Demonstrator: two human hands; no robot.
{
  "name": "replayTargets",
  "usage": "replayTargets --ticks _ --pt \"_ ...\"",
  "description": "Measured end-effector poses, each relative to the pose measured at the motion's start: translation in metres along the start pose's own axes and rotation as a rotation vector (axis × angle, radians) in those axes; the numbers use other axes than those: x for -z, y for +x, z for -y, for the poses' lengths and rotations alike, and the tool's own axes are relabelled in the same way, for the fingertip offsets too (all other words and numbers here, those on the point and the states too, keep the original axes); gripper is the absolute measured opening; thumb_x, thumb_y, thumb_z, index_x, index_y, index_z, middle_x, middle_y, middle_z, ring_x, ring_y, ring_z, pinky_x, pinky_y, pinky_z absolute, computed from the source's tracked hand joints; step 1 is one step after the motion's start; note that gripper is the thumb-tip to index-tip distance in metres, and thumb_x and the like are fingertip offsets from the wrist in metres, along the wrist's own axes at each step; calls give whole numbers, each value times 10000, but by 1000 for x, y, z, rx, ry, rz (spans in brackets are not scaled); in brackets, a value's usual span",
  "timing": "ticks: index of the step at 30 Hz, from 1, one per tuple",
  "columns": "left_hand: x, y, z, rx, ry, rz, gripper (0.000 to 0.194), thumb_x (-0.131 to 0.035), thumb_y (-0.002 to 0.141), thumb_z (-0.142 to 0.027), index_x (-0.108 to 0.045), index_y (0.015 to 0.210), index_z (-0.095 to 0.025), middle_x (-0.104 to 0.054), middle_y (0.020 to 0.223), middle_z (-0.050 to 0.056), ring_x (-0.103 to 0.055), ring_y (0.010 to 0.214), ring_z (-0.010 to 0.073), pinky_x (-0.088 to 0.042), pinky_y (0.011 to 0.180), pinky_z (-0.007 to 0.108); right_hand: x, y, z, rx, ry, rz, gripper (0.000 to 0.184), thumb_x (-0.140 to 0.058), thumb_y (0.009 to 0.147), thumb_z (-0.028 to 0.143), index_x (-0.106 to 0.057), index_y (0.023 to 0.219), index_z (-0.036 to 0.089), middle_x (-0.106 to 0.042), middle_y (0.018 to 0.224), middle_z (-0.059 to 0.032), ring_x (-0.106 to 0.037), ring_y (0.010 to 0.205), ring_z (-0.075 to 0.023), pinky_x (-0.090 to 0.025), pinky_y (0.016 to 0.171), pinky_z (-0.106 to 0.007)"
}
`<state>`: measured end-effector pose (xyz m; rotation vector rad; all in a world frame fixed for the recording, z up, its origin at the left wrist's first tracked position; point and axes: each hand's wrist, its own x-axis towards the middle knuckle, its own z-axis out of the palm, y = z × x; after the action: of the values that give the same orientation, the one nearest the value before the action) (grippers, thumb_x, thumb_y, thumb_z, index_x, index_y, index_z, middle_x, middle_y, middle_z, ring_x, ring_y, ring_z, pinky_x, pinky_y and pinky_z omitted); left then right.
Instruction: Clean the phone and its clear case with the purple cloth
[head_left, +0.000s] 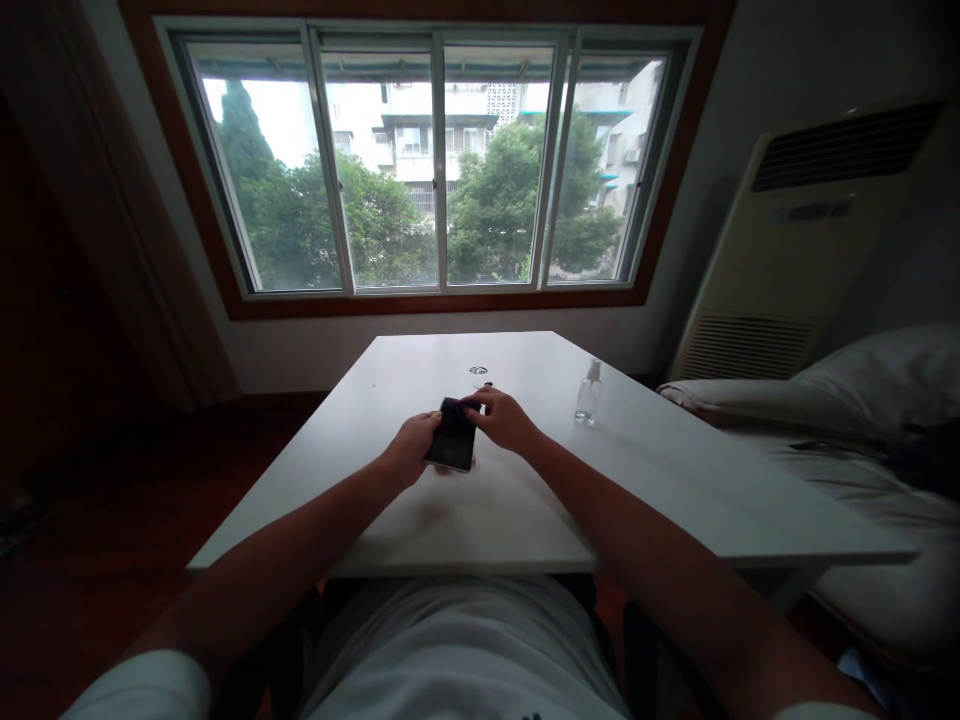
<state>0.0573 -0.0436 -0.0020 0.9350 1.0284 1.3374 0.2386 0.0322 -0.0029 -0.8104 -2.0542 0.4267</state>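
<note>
A dark smartphone (453, 442) lies over the middle of the white table (675, 480). My left hand (411, 447) is closed around the phone's left edge and holds it. My right hand (502, 418) has its fingers pinched at the phone's top right corner, touching it; a small purple cloth or strip seems to sit under those fingertips, too small to be sure of. Both forearms reach forward over the table's near edge.
A small clear spray bottle (589, 394) stands on the table to the right of my hands. A small ring-like object (478, 371) lies further back. A bed with white bedding (862, 440) is at the right, a standing air conditioner (802, 250) behind it, a wide window (439, 160) ahead.
</note>
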Motion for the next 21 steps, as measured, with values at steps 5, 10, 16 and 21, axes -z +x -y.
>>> replayTargets --ticks 5,10,16,21 --pt "5 9 -1 -64 -50 -107 133 -546 909 -165 -638 946 -77 -675 784 109 -643 665 186 -520 631 296 -15 -9 18 52 134 98 281 -650 862 255 -768 1115 223 -662 1023 -54 -541 677 -105 -450 651 -262" --pt "9 16 0 -102 -81 -140 147 -503 928 -155 -616 991 -86 -654 747 86 -620 627 172 -508 610 284 -10 -17 38 206 246 316 300 -662 808 176 -777 1082 210 -668 1027 -53 -588 727 -114 -455 655 -244" --pt "10 17 -5 -126 -121 -107 153 -530 917 -152 -623 1025 -96 -674 810 90 -667 712 185 -551 689 301 2 -9 30 136 204 287 256 -651 794 182 -776 1017 186 -673 963 -43 -528 641 -90 -417 579 -227" --pt "7 14 -4 -41 -80 -61 196 -566 908 -158 -644 1064 -67 -712 904 141 -694 759 206 -580 723 332 1 1 1 -60 139 -4 266 -657 847 277 -759 1076 187 -683 964 -65 -588 714 -122 -498 636 -253"
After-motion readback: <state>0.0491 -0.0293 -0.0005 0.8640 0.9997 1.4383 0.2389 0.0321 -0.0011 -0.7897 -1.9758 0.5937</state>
